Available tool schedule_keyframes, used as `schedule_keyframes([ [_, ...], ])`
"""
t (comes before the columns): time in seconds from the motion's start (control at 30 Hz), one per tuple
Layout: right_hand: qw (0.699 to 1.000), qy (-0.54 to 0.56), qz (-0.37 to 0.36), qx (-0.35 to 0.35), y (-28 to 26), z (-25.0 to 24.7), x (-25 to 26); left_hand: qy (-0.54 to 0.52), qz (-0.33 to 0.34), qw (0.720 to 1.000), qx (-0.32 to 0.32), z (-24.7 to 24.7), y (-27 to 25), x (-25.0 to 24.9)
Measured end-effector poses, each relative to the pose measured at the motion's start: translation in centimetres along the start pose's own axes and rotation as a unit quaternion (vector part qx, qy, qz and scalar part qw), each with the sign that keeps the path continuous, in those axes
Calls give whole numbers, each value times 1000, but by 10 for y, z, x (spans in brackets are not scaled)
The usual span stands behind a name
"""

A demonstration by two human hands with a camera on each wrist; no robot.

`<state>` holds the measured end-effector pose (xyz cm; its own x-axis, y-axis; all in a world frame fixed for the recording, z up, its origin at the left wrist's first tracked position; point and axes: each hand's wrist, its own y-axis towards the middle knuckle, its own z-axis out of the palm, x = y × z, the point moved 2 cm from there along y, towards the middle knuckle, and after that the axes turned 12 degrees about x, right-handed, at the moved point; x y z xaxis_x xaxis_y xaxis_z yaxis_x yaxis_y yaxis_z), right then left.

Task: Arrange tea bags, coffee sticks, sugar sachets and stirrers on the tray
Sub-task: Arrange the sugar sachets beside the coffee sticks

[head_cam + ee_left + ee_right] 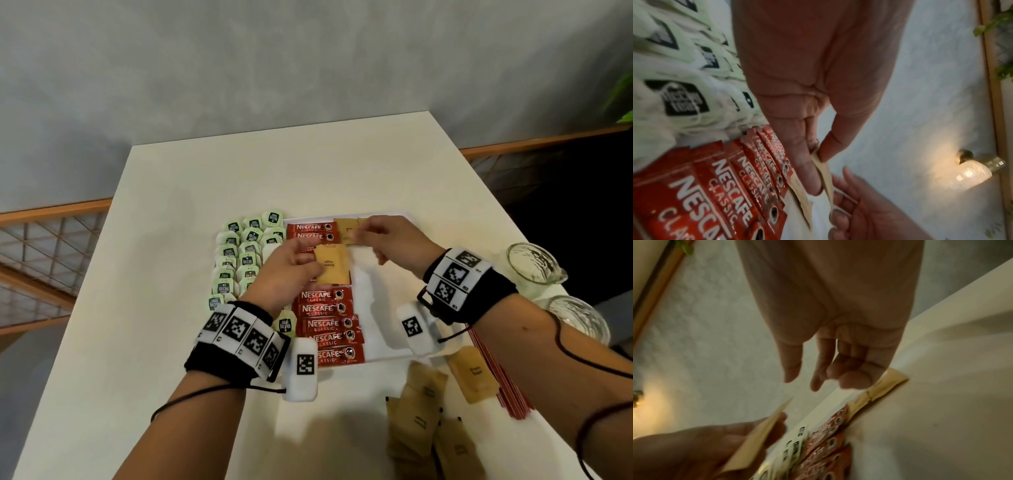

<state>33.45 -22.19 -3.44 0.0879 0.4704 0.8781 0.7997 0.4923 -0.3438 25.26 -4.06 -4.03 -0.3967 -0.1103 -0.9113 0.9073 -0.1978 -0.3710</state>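
— What do we have furthest out, beyond our left hand (286, 270)?

— The tea bags (239, 255), pale green with dark labels, packed in overlapping rows on the worktop (171, 192), running past the outer side of that hand and touching the tray's left edge.

— And the left hand itself?

— Its thumb and fingers pinch a brown sugar sachet (331, 264) by its near edge, held up over the column of red coffee sticks (325, 310). The left wrist view shows the thumb pressed against the paper. The sticks continue on the tray (376, 284) both beyond the hand and back toward our wrist.

— Between our two hands?

— Bare white tray, with the held sachet's right edge just short of our right hand (394, 243).

— What is the right hand doing?

— It reaches over the tray's far end, fingers loosely bent. From the head camera its fingertips lie at the laid sachets (346, 229) flat beside the top coffee sticks; the right wrist view shows the fingers above them, and we cannot tell whether they touch or pinch anything.

— And on the outer side of the right hand?

— Near our right forearm, loose sachets (428, 411) are scattered on the worktop off the tray's near corner, red stirrers (503, 387) lie partly under the arm, and two glass jars (531, 263) stand further right.
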Motion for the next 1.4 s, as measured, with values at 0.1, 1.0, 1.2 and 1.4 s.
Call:
schedule_keyframes([
  [0.1, 998, -14, -22, 59, -8, 11, 4, 66, -5, 998, 23, 14, 6, -2],
  [1.0, 999, 9, 23, -30, -13, -9, -35, 304, 103, 937, -138, 6, 9, -16],
  [1.2, 992, -28, 88, -87, 0, -13, -51, 305, 98, 932, -168, -9, 1, -13],
  [1.4, 987, -71, 108, -94, 12, -10, -43, 312, 84, 933, -159, -14, 0, -7],
])
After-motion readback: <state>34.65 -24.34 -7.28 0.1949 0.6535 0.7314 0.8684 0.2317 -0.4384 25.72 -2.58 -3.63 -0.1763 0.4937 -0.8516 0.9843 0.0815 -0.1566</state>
